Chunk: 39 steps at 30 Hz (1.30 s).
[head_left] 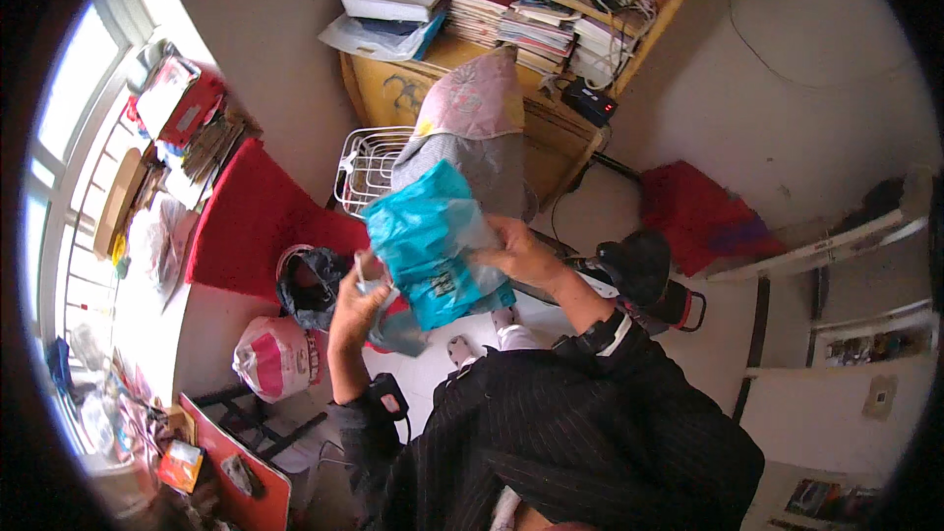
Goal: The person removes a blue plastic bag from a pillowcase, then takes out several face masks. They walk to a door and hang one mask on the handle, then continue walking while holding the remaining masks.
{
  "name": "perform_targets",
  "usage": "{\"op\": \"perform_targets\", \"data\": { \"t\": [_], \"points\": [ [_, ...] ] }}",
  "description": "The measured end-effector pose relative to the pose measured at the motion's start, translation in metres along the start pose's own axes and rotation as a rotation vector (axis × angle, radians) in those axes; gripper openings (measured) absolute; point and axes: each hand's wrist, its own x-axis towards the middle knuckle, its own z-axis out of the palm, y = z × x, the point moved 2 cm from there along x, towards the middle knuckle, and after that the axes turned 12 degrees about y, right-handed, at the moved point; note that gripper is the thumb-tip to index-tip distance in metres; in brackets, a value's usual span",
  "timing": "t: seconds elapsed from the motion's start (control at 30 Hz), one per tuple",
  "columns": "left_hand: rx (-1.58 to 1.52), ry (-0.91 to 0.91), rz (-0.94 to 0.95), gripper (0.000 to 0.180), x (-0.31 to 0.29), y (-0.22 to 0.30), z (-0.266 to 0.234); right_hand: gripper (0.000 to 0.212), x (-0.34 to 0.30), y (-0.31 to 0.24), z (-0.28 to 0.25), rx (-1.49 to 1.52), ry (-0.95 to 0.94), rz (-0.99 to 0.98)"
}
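teal bag point(433, 256) sits between two hands, the right one nearer

the wooden shelf unit point(393, 84) is the largest thing here, standing beyond the hands with stacked papers point(479, 20) in it. in front of it rises a bulky shape under a pink and grey cloth point(472, 108), with a white wire basket point(369, 159) at its left. a red cloth point(241, 226) spreads farther out to the left.

the teal bag is held up in the middle of the view, overlapping the grey part of the covering. its long axis runs away from the wearer and a little leftward: the far end tips left, the near end comes back toward the body. so its sides, rather than its ends, face the hands.

the right grip point(526, 256) is clamped on the bag's right side, fingers over a paler, see-through part; the bag lies directly to its left. the left grip point(356, 310) is just off the bag's left side, fingers closed on a pale plastic strip point(372, 287); the bag lies to its right and slightly farther out. whether that strip belongs to the bag cannot be told.
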Motion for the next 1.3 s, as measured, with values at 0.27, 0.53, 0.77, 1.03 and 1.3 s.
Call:
{"op": "perform_targets", "data": {
  "t": [0.27,0.53,0.77,1.03,1.3],
  "points": [
    [0.030,-0.093,-0.033,0.025,-0.008,-0.013,0.016,0.057,-0.004,0.006,0.001,-0.002,-0.151,0.079],
    [0.027,-0.145,-0.097,0.016,-0.013,-0.014,0.022,0.059,-0.008,0.010,-0.006,0.051,-0.148,0.171],
    [-0.139,-0.065,-0.197,0.030,-0.012,-0.036,0.028,0.052,-0.013,0.018,-0.011,0.187,-0.085,0.250],
    [-0.217,-0.027,-0.243,0.058,-0.006,-0.060,0.041,0.031,-0.018,0.040,-0.025,0.365,-0.041,0.265],
    [-0.153,-0.162,-0.190,0.046,0.000,-0.039,0.049,0.016,0.002,0.035,-0.076,0.193,0.104,0.214]
  ]
}}
